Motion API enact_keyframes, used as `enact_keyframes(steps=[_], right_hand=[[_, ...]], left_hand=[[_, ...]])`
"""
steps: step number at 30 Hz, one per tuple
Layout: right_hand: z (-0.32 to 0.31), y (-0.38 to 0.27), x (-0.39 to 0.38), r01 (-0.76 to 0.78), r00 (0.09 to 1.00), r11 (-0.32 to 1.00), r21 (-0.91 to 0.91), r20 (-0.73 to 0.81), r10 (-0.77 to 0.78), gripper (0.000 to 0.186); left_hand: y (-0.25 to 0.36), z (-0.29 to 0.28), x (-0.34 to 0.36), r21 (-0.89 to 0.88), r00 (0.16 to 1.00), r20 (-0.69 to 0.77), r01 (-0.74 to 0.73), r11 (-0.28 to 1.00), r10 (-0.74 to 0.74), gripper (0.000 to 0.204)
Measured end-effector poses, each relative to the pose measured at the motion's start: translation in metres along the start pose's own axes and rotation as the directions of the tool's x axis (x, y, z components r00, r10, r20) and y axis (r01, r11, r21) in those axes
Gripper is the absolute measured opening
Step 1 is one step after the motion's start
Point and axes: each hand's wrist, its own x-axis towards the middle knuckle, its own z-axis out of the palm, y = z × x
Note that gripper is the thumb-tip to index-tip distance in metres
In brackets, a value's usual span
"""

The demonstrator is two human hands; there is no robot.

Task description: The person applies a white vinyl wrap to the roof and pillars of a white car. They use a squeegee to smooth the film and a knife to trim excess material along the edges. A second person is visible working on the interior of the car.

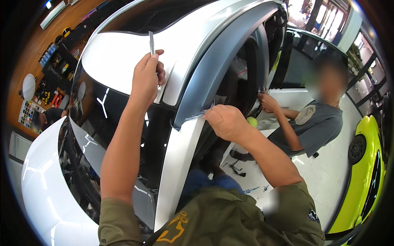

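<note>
My left hand (145, 78) is raised over the white car roof (119, 53), its fingers closed round a slim silver utility knife (152, 42) that points up and away. Along the roof side and pillar runs a strip of blue-grey vinyl film (195, 84). At its lower end, my right hand (227, 123) pinches a wrinkled loose edge of this film. Just below lies the bare white windshield pillar (176, 164). How far the knife's blade is out I cannot make out.
A co-worker in a dark grey shirt (324, 127) works at the open door area on the right. The dark windshield (123, 119) and white hood (45, 176) lie left. A lime-green car (357, 184) stands far right; a tool wall (53, 78) far left.
</note>
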Motion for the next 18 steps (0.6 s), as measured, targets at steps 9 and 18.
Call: enact_keyframes(steps=[9,18], right_hand=[[-0.036,-0.014,0.03,0.174,0.982,0.975,-0.142,0.096,-0.161,0.027],[-0.003,0.014,0.021,0.052,0.995,0.998,-0.023,-0.085,-0.054,0.018]], left_hand=[[-0.015,0.01,0.008,-0.065,0.997,-0.064,0.045,0.997,-0.05,0.029],[-0.016,0.009,0.008,-0.076,0.991,-0.13,0.009,0.997,-0.019,0.027]])
